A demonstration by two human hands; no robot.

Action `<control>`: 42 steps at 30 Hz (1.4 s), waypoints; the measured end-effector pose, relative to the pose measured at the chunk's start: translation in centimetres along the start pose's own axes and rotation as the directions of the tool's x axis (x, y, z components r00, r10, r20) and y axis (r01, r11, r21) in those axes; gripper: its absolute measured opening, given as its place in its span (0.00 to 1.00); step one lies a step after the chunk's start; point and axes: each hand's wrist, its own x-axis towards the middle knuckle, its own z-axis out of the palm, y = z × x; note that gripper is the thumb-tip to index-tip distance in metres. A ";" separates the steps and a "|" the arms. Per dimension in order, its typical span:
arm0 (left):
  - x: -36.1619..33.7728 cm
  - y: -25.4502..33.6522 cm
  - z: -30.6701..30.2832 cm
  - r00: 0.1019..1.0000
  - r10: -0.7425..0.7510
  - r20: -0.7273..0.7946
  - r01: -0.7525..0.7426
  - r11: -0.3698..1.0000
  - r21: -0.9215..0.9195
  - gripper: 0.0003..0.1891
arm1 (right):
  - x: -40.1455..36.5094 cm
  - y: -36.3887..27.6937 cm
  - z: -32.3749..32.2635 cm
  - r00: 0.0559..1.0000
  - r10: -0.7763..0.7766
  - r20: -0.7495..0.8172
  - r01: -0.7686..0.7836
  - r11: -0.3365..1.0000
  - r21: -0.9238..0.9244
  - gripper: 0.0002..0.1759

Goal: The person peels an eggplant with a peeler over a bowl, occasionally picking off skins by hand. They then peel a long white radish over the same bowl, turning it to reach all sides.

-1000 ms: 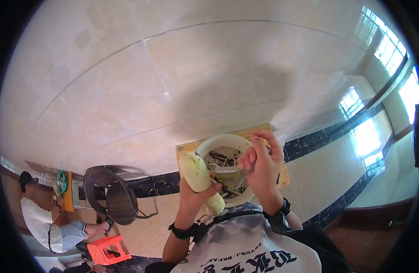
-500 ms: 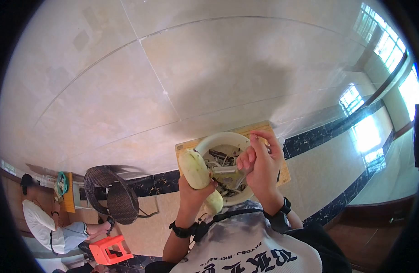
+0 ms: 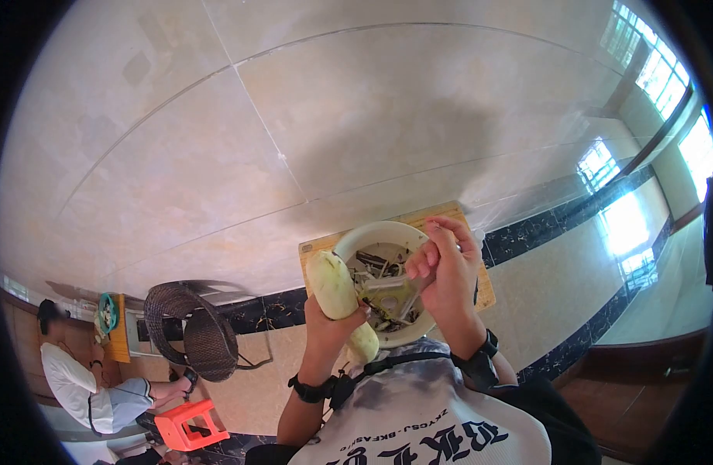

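My left hand [image 3: 333,325] is wrapped round the middle of a long, pale green gourd [image 3: 332,283]. Its upper end tilts over the left rim of the basin, and its lower end [image 3: 363,343] shows below my fingers. My right hand [image 3: 448,271] is closed above the basin's right side on a blurred tool that looks like a peeler [image 3: 403,284], its pale working end pointing left toward the gourd. Beneath both hands, the round white basin [image 3: 362,235] contains dark, white and greenish strips of peel [image 3: 378,263].
The basin stands on a wooden board or tabletop [image 3: 438,216] against the tiled wall. To the left are a dark wicker chair [image 3: 209,341] and an orange plastic stool [image 3: 190,425]. Another person [image 3: 70,380] sits at far left, near a small table with a teal basin [image 3: 108,313].
My right hand has shifted slightly, and the tool's pale end shows less plainly. The gourd stays in my left hand at almost the same place.
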 end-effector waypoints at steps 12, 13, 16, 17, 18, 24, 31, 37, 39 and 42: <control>1.1 -1.2 -0.2 0.996 0.006 0.090 -0.026 0.974 0.223 0.15 | 0.2 -1.8 -0.9 0.987 -0.128 0.093 0.133 0.990 -0.056 0.07; 1.2 -1.2 -0.3 0.992 -0.027 0.121 -0.002 0.972 0.233 0.17 | 0.2 -2.1 -0.8 0.983 -0.130 0.131 0.139 0.988 -0.061 0.07; 1.1 -1.5 -0.6 0.968 -0.121 0.220 0.068 0.969 0.236 0.22 | -0.3 -3.0 0.1 0.967 -0.158 0.202 0.171 0.984 -0.048 0.08; 1.1 -1.7 -0.7 0.954 -0.148 0.261 0.092 0.972 0.217 0.24 | -0.3 -3.3 0.3 0.964 -0.149 0.221 0.159 0.987 -0.030 0.08; 1.1 -1.8 -0.7 0.937 -0.173 0.303 0.116 0.973 0.198 0.25 | -0.2 -3.6 0.4 0.960 -0.141 0.241 0.148 0.989 -0.012 0.08; 0.5 -1.0 -0.8 0.844 -0.146 0.517 0.036 0.976 0.216 0.30 | -0.1 -4.5 2.1 0.966 -0.054 0.252 0.085 0.990 -0.115 0.07; 0.4 -0.8 -2.4 0.783 -0.130 0.608 -0.073 0.952 0.298 0.31 | 2.5 -4.4 1.0 0.976 -0.133 0.172 0.161 0.974 -0.159 0.04; -0.1 0.3 -2.6 0.804 -0.200 0.560 0.045 0.960 0.277 0.31 | 4.4 -5.1 -1.1 0.991 -0.097 0.097 0.098 0.995 -0.006 0.05; 0.1 0.1 -2.8 0.817 -0.215 0.536 0.069 0.958 0.279 0.31 | 3.5 -5.5 -0.9 0.985 -0.025 0.170 0.028 1.000 -0.012 0.05; 0.1 -0.2 -2.5 0.833 -0.159 0.530 0.002 0.959 0.284 0.32 | 0.9 -5.8 0.3 0.971 0.079 0.226 -0.071 0.997 -0.043 0.05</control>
